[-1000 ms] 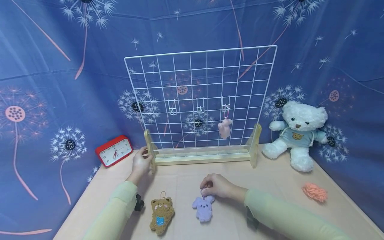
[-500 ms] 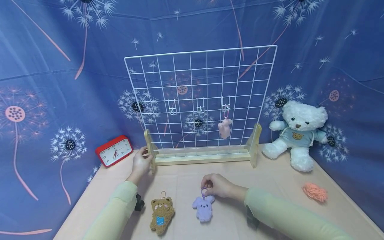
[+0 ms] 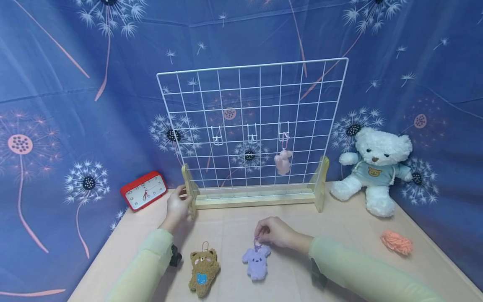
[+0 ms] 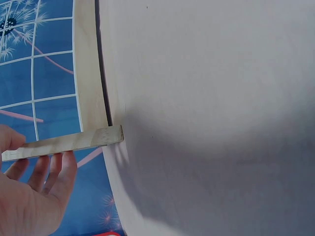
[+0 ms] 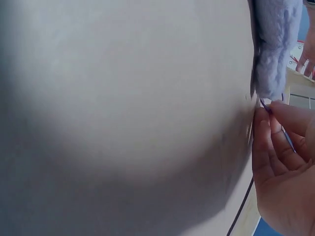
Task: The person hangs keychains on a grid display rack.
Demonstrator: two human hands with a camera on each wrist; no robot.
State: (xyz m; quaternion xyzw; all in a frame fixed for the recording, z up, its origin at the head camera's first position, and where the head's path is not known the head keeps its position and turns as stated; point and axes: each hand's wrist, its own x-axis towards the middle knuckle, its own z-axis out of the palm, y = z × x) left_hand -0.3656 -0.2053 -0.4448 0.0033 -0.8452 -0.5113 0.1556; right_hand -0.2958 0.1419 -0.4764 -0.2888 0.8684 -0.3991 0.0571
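My right hand [image 3: 277, 233] pinches the purple loop [image 5: 266, 105] of a purple plush dog keychain [image 3: 257, 266] between thumb and fingertips. The plush lies face up on the table. At the left end of a white wire grid rack [image 3: 260, 105], my left hand [image 3: 178, 205] grips the wooden foot [image 4: 64, 142], thumb on one side and fingers on the other. A brown plush bear keychain [image 3: 203, 270] lies left of the purple one. From the rightmost of three white hooks [image 3: 252, 137] on the grid hangs a pink plush keychain [image 3: 283, 162].
A red alarm clock [image 3: 144, 191] stands at the back left. At the back right sits a white teddy bear [image 3: 373, 172] in a blue top, with a bundle of orange yarn [image 3: 396, 242] in front of it. Blue patterned cloth [image 3: 241, 37] surrounds the table.
My right hand has risen slightly, drawing the purple loop upright, while the plush stays nearly in place. The left hand keeps its grip on the rack's foot.
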